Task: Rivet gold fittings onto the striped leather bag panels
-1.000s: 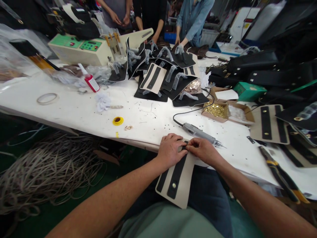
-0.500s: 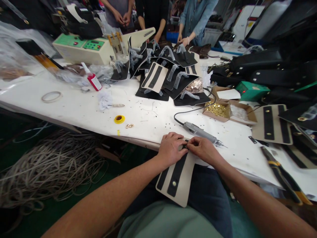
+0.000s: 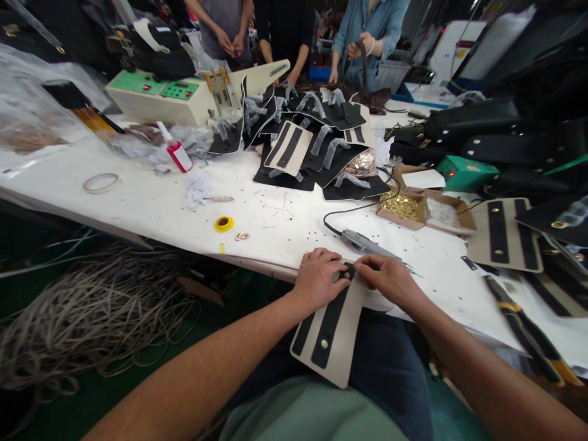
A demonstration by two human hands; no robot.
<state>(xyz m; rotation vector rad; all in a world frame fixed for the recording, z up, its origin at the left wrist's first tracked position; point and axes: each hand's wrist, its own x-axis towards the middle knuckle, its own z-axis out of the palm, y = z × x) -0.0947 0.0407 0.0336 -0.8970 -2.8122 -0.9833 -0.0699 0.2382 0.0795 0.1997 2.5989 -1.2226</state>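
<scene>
A beige panel with black straps (image 3: 351, 318) rests across my lap and the table's front edge. My left hand (image 3: 319, 275) is closed on its upper part, thumb and fingers either side of the strap's end. A brass-coloured stud (image 3: 346, 275) shows there, and a second stud (image 3: 324, 344) sits at the strap's lower end. Just to the right, my right hand (image 3: 379, 275) is closed in a pinch at the panel's top edge; whatever its fingertips hold is hidden. Behind that hand lies a grey electric screwdriver (image 3: 365, 242), its tip pointing right.
Black panels (image 3: 294, 174) with plastic-wrapped handles are piled at the back. A carton of gold fittings (image 3: 402, 207) stands right of them. Pliers (image 3: 528, 331) lie at the right, a yellow ring-shaped piece (image 3: 224, 224) on the left. Co-workers' hands (image 3: 232, 46) are across the table.
My right fingers have shifted slightly right, off the strap's end, uncovering the upper stud. My left hand keeps its hold. Across the table, a co-worker has raised a brown strap.
</scene>
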